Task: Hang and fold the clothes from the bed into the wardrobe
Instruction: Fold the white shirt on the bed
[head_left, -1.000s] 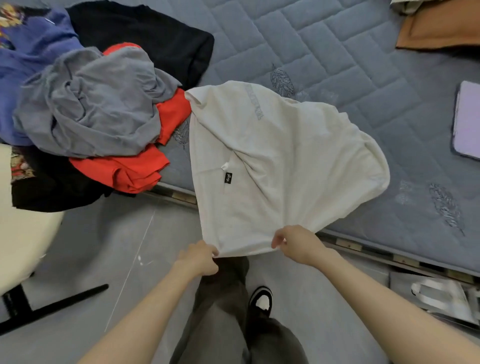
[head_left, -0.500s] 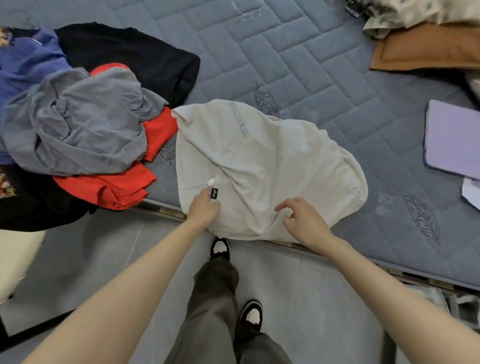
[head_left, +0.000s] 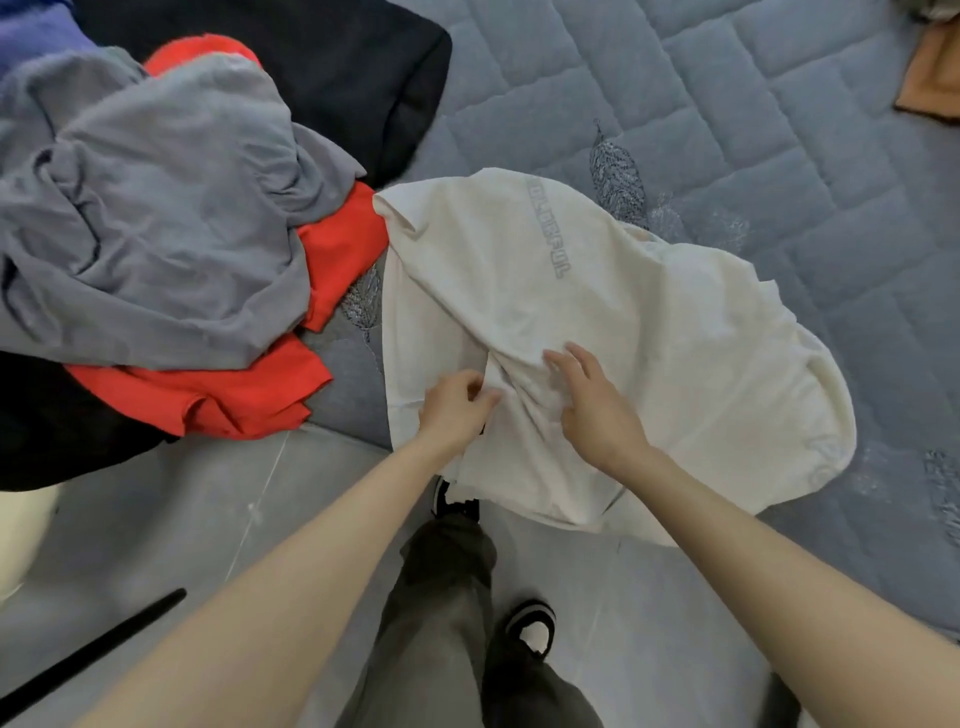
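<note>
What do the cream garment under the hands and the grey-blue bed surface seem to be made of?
The cream garment looks like soft, matte knit, probably cotton jersey: it drapes in loose folds and bunches where the left hand pinches it. The grey-blue bed surface looks like quilted woven fabric, slightly smooth: stitched seams form padded blocks, with embroidered leaf motifs.

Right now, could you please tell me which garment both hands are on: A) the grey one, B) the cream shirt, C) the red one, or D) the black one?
B: the left hand pinches a fold of the cream shirt, and the right hand rests on it with spread fingers.
</note>
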